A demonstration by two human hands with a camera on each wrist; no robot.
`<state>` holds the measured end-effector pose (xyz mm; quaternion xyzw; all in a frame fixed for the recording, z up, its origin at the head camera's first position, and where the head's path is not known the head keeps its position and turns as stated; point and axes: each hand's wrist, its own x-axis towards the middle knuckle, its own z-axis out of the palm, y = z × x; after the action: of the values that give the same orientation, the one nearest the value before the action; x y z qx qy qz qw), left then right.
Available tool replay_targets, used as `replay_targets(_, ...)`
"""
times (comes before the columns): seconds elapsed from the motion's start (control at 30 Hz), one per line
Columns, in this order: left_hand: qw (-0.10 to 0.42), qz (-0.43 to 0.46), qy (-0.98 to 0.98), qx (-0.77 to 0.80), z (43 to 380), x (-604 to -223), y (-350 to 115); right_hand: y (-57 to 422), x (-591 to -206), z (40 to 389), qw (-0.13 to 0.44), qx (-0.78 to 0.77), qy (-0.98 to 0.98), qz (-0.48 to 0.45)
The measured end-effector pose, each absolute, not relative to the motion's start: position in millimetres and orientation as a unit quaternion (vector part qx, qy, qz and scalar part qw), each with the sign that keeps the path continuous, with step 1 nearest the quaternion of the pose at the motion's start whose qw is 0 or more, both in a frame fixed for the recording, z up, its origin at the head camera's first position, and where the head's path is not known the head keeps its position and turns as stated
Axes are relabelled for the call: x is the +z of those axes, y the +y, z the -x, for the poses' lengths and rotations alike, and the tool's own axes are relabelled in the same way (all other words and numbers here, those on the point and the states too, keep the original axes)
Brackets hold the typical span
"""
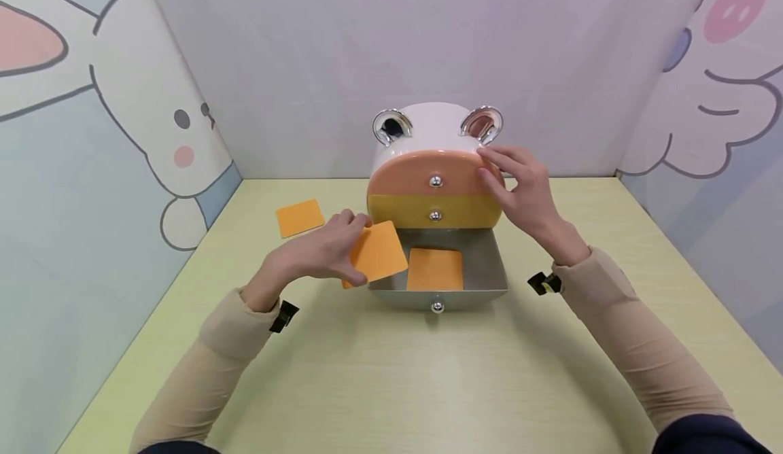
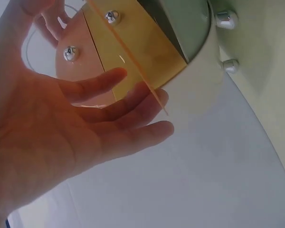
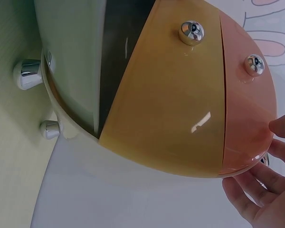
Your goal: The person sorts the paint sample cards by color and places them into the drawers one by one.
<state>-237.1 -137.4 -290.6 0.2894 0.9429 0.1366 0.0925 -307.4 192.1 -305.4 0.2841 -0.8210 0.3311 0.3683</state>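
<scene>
My left hand (image 1: 327, 243) pinches a square orange card (image 1: 382, 253) between thumb and fingers, above the left side of the pulled-out grey-green bottom drawer (image 1: 483, 257). In the left wrist view the held card (image 2: 133, 64) appears edge-on. Another orange card (image 1: 435, 269) lies inside that drawer. The drawer belongs to a small rounded drawer box (image 1: 437, 124), white on top with silver ears. Its pink top drawer (image 3: 251, 109) and yellow middle drawer (image 3: 171, 104) are closed. At the box's upper right edge my right hand (image 1: 529, 192) holds on, fingertips against the pink front and the side.
A third orange card (image 1: 300, 218) lies on the pale wooden table (image 1: 428, 386), left of the box. Silver knobs sit on the drawers, and short silver feet (image 3: 28, 74) lift the box. Behind stands a plain wall (image 1: 306, 66); cartoon-printed panels (image 1: 122, 168) flank the table.
</scene>
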Motion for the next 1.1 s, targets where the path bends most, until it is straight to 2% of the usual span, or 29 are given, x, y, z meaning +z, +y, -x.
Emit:
replay_targets(0.33, 0.080, -0.360, 0.924, 0.103, 245.7, -294.4, -97.9, 192.3, -305.1, 307.2, 0.369, 0.339, -0.813, -0.298)
replay_targets(1.1, 0.115, -0.359, 0.923, 0.072, 259.1, -315.5, -67.4, 191.6, -307.8, 309.5, 0.373, 0.346, -0.808, -0.296)
